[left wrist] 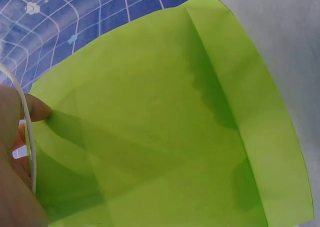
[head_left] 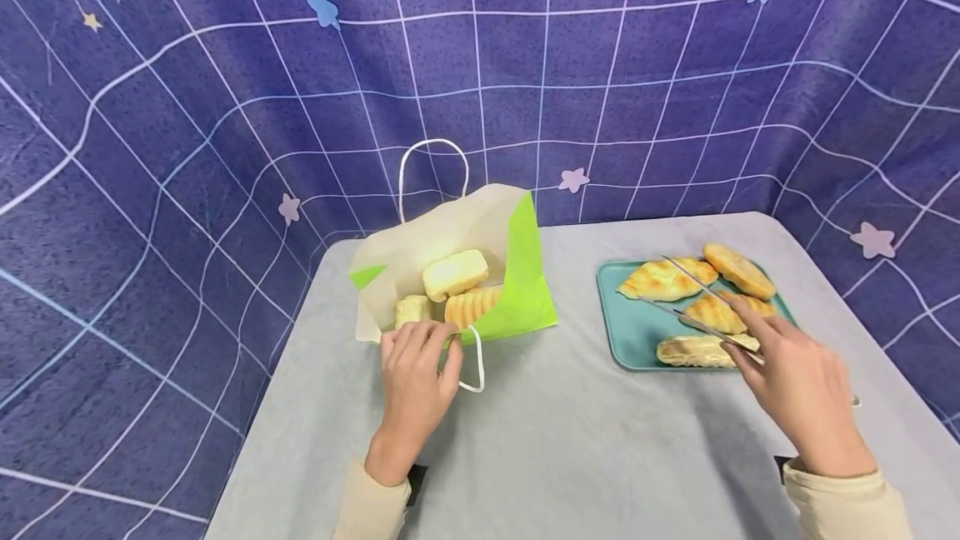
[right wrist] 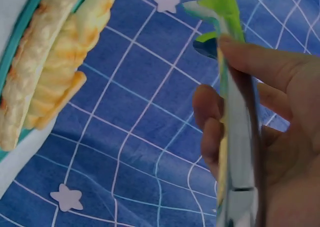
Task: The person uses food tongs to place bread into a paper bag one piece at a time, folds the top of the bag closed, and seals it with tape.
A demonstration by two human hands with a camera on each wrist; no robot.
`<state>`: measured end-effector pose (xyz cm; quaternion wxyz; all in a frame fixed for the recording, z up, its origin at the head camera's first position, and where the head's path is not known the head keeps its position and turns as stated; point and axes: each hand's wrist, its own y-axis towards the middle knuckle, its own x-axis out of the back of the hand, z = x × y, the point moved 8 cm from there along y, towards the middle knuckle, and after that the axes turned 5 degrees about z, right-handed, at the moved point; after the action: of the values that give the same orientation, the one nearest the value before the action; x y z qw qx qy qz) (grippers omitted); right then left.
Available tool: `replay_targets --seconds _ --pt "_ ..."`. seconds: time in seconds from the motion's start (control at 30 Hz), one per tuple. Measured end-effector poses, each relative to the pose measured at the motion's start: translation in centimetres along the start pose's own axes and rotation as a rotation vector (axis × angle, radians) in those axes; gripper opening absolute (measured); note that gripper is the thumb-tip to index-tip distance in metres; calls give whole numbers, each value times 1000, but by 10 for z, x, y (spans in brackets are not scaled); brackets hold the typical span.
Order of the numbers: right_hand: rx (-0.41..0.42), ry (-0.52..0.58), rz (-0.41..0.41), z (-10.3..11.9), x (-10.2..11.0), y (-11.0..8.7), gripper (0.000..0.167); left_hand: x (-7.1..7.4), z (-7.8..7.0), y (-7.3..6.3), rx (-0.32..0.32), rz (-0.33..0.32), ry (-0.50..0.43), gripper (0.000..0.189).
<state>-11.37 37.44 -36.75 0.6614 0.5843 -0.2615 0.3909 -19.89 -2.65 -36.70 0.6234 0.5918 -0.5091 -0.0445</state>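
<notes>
My left hand (head_left: pixel 420 377) pinches the near rim of a green paper bag (head_left: pixel 528 298), thumb outside and fingers over the edge. Inside the open bag lie a pale bread roll (head_left: pixel 455 272), a ridged bread (head_left: pixel 472 305) and another piece (head_left: pixel 413 310), partly covered by my fingers. My right hand (head_left: pixel 806 382) holds metal tongs (right wrist: pixel 240 147) with the arms spread. Their tips reach over a golden bread (head_left: pixel 656 280) on the teal tray (head_left: pixel 626 344); contact cannot be told. Also on the tray are a ridged bread (head_left: pixel 723 314), a long bread (head_left: pixel 693 351) and a smooth bun (head_left: pixel 738 270).
The bag's white cord handles stand up at the back (head_left: pixel 435 141) and hang at the front (head_left: pixel 480 365). A grey cloth-covered table (head_left: pixel 555 432) lies under everything. A blue patterned curtain (head_left: pixel 510 115) encloses the back and sides.
</notes>
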Motion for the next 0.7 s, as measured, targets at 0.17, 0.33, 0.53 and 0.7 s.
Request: replay_targets --seconds 0.17,0.33,0.53,0.7 --pt "3 -11 93 -5 -11 -4 77 1 0 -1 3 -4 1 16" --pt "-16 -16 143 -10 -13 -9 74 2 0 -3 4 -5 -1 16" --pt "-33 -19 252 -20 -11 -16 66 3 0 -2 9 -4 -10 15" --pt "-63 -4 393 -29 -9 -23 64 3 1 -2 4 -6 -17 14"
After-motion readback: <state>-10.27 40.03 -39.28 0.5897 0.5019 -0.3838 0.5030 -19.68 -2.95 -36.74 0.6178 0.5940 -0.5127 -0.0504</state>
